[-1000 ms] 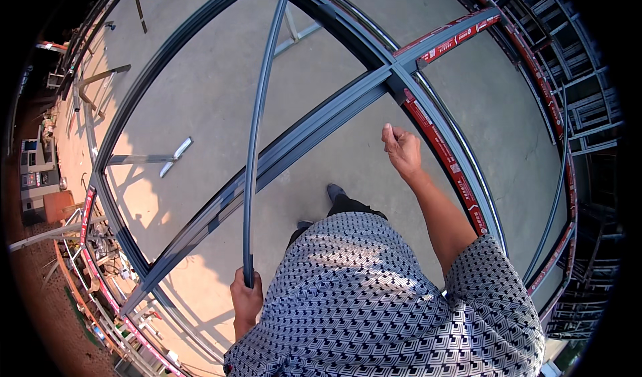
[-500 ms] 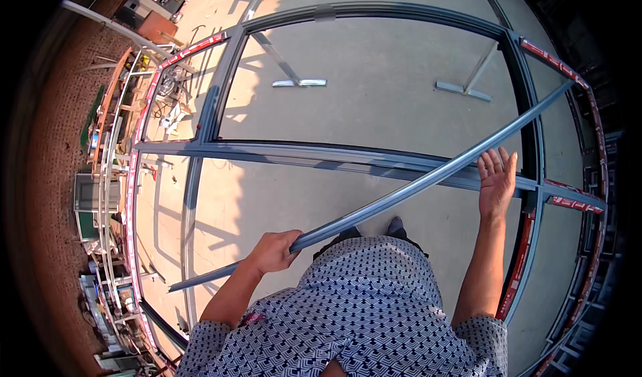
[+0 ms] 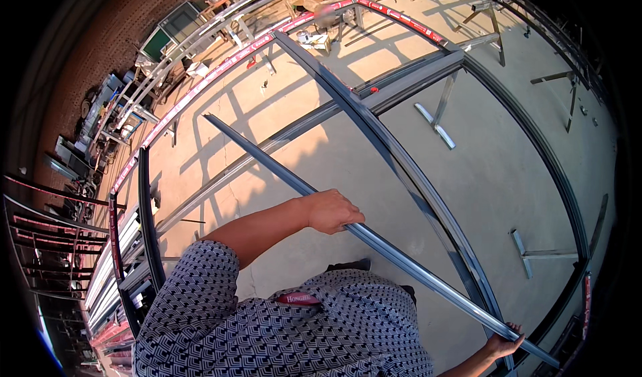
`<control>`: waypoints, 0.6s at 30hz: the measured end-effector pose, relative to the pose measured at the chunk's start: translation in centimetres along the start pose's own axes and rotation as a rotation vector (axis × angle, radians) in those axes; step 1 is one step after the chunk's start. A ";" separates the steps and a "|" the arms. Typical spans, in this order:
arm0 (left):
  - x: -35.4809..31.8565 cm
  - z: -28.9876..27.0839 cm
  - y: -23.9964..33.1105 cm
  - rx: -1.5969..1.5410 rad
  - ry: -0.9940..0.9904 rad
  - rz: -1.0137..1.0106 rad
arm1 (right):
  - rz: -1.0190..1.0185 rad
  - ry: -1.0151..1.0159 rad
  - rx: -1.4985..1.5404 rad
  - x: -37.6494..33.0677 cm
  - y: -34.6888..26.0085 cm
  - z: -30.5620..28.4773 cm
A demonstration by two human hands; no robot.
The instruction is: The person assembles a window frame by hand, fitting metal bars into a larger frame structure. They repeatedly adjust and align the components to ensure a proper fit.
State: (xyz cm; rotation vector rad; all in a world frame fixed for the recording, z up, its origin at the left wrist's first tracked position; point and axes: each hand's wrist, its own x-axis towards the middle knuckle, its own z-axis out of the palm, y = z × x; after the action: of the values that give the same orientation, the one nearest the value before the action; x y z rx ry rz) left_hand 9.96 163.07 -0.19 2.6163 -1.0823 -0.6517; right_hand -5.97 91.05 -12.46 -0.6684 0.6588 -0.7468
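My left hand (image 3: 331,211) is closed over a long grey metal profile (image 3: 418,270) near its middle. Close to its lower right end, my right hand (image 3: 505,343) grips the same bar, fingers curled round it. The bar slants from upper left to lower right in front of my body. Beneath it spreads a large grey window-like frame (image 3: 364,116) with crossing bars. Around the bar's lower right end it overlaps the frame; I cannot tell whether they touch.
Red and white film (image 3: 234,57) covers some outer frame edges. Metal stands (image 3: 435,126) rest on the concrete floor. A brick wall (image 3: 67,63), stacked profiles (image 3: 110,297) and workshop clutter lie to the left; dark lengths of metal (image 3: 555,36) lie at the far right.
My view has turned left. The profile now slants down to the right instead of up. My right hand, open beside it before, has closed on it; my left hand keeps its hold.
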 end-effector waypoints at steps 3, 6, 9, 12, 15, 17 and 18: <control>1.1 -1.8 -4.0 0.024 0.072 -0.048 | -0.051 0.111 -0.044 5.9 -1.8 -6.7; 1.8 -3.3 -6.8 0.078 0.156 -0.135 | -0.105 0.350 0.075 4.7 -0.2 -7.7; 4.8 -4.5 -9.7 0.103 0.238 -0.175 | -0.226 0.325 -0.011 5.0 0.7 -9.6; 6.3 -4.5 -13.1 0.133 0.225 -0.261 | -0.257 0.510 -0.266 -3.8 4.1 2.0; 8.7 -5.3 -15.4 0.149 0.231 -0.293 | -0.149 0.463 -0.177 -8.2 5.1 6.6; 10.4 -6.5 -16.7 0.166 0.276 -0.281 | -0.493 0.215 -0.742 -5.0 7.4 -2.5; 11.0 -6.7 -17.6 0.177 0.293 -0.274 | -0.712 0.137 -0.961 -3.1 8.4 -6.9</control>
State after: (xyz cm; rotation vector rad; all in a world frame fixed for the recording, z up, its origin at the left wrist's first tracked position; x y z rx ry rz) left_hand 30.82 167.82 -4.39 2.9238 -0.7321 -0.2153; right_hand -9.55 96.07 -22.00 -1.8047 0.9161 -1.1288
